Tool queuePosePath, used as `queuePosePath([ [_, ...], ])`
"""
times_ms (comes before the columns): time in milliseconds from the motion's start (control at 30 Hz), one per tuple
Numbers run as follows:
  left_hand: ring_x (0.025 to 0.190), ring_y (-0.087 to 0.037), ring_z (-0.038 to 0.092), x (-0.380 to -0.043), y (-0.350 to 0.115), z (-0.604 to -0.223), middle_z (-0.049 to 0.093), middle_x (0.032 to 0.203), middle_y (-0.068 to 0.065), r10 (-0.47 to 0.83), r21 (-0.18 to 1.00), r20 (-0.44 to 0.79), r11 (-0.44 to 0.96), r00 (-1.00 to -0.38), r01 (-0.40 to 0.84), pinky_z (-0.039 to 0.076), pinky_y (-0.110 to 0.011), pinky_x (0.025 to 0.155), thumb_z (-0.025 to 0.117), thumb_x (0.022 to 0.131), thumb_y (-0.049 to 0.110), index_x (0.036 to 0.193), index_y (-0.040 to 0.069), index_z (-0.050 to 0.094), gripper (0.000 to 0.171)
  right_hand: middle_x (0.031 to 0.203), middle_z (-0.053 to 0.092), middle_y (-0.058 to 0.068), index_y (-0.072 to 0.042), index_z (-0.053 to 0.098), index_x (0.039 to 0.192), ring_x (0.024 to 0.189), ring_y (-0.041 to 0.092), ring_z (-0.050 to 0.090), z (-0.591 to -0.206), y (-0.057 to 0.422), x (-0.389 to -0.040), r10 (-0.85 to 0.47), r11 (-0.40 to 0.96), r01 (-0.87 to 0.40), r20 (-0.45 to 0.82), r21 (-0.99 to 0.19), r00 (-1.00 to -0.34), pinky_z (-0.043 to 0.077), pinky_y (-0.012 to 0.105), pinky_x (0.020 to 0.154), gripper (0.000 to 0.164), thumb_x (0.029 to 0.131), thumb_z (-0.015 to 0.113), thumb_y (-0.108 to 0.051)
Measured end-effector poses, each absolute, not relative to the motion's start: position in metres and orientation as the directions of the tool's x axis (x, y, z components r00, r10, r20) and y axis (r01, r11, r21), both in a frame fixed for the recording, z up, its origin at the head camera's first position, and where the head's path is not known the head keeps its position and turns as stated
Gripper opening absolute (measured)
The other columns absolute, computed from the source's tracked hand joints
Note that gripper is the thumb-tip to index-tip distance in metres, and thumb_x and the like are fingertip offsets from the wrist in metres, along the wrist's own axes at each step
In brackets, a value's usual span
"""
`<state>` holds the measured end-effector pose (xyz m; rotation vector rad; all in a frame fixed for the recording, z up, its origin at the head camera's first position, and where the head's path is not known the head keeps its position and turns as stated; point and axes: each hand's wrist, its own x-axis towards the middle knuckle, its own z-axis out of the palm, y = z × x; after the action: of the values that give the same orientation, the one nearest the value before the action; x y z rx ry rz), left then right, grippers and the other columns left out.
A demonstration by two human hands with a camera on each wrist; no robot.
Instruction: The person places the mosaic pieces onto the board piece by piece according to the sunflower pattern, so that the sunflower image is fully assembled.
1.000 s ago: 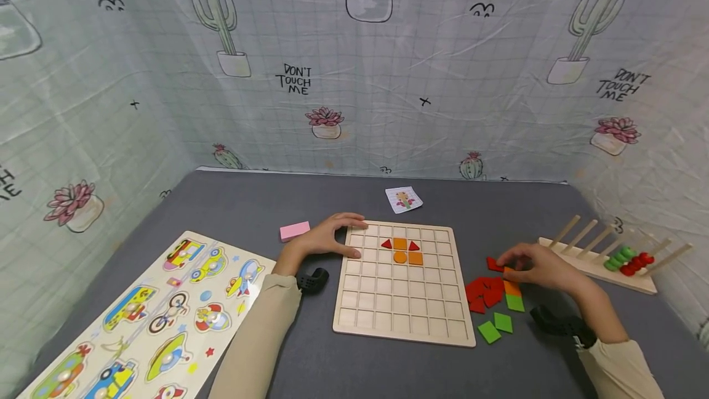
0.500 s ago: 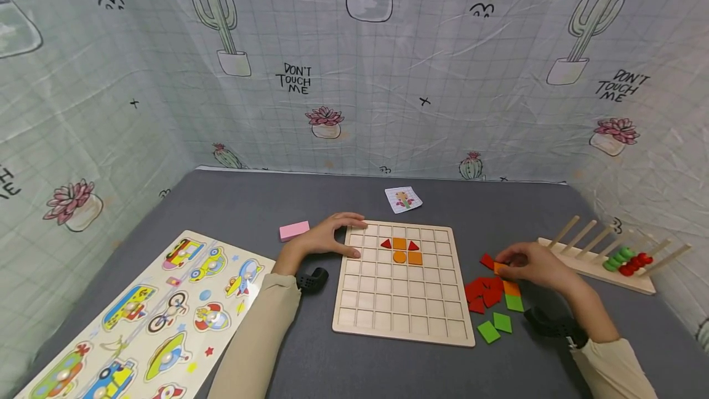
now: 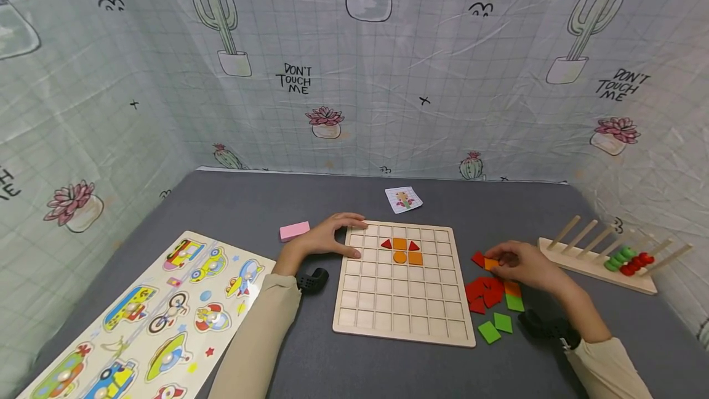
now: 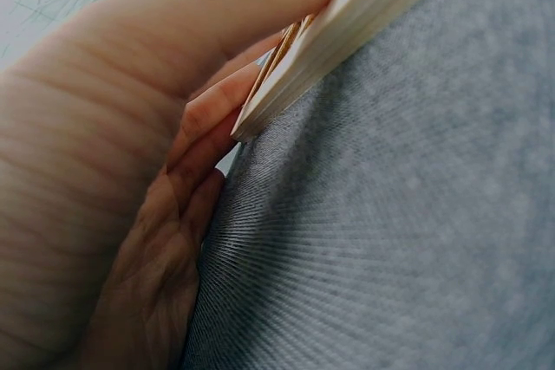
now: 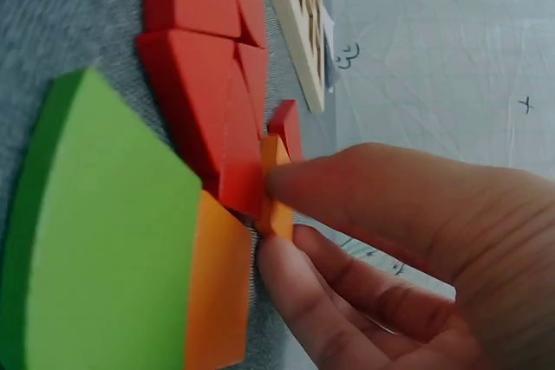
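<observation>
My left hand rests at the upper left corner of a wooden grid board, thumb over the near part of its side and fingers along its top corner. Orange and red pieces sit in the board's upper squares. Right of the board, my right hand pinches an orange tile between thumb and fingers, just above a heap of red pieces. Beyond the orange tile lies a single red piece. Green tiles and another orange tile lie on the near side.
A vehicle puzzle board covers the left of the table. A pink block lies by the left wrist, and a picture card lies behind the grid board. At the right stands a peg rack with green and red beads.
My right hand has slid left with the orange tile, and the single red piece ahead of it has shifted left too. The left hand and the board stay put.
</observation>
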<state>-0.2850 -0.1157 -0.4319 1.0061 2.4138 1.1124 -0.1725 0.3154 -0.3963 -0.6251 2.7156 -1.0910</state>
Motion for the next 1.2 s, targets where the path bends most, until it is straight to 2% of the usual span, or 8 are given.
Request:
queuePosePath([
  [133, 0.143, -0.027, 0.028, -0.286, -0.116, -0.432, 0.041, 0.151, -0.004, 0.702, 0.751, 0.019, 0.46, -0.712, 0.474, 0.022, -0.053, 0.115, 0.083, 0.078, 0.024, 0.137, 0.014, 0.058, 0.064, 0.1, 0.063, 0.016, 0.012, 0.062, 0.111, 0.079, 0.005, 0.059, -0.395, 0.313, -0.172, -0.412, 0.661, -0.286, -0.017, -0.694, -0.911, 0.052, 0.024, 0.067, 0.029, 0.086, 0.071, -0.001],
  [467, 0.143, -0.027, 0.028, -0.284, -0.115, -0.43, 0.041, 0.151, -0.005, 0.706, 0.755, 0.023, 0.452, -0.708, 0.476, 0.021, -0.053, 0.115, 0.082, 0.079, 0.023, 0.137, 0.014, 0.058, 0.064, 0.099, 0.061, 0.012, 0.008, 0.064, 0.11, 0.078, 0.007, 0.058, -0.393, 0.308, -0.171, -0.41, 0.707, -0.325, 0.011, -0.628, -0.912, 0.052, 0.024, 0.066, 0.03, 0.083, 0.074, -0.002],
  [967, 0.143, -0.028, 0.028, -0.285, -0.116, -0.432, 0.042, 0.151, -0.004, 0.7, 0.759, 0.014, 0.458, -0.714, 0.463, 0.022, -0.054, 0.115, 0.083, 0.079, 0.025, 0.137, 0.015, 0.058, 0.064, 0.093, 0.061, 0.006, 0.004, 0.067, 0.108, 0.076, 0.005, 0.057, -0.382, 0.296, -0.176, -0.503, 0.66, -0.429, 0.062, -0.616, -0.862, 0.053, 0.025, 0.067, 0.026, 0.085, 0.073, -0.004],
  [1200, 0.143, -0.026, 0.027, -0.285, -0.116, -0.431, 0.041, 0.151, -0.003, 0.698, 0.765, 0.008, 0.457, -0.716, 0.454, 0.021, -0.053, 0.115, 0.083, 0.079, 0.026, 0.137, 0.016, 0.058, 0.064, 0.093, 0.06, 0.005, 0.001, 0.067, 0.111, 0.078, 0.006, 0.056, -0.379, 0.281, -0.184, -0.502, 0.651, -0.427, 0.065, -0.628, -0.862, 0.052, 0.026, 0.068, 0.027, 0.086, 0.074, -0.006],
])
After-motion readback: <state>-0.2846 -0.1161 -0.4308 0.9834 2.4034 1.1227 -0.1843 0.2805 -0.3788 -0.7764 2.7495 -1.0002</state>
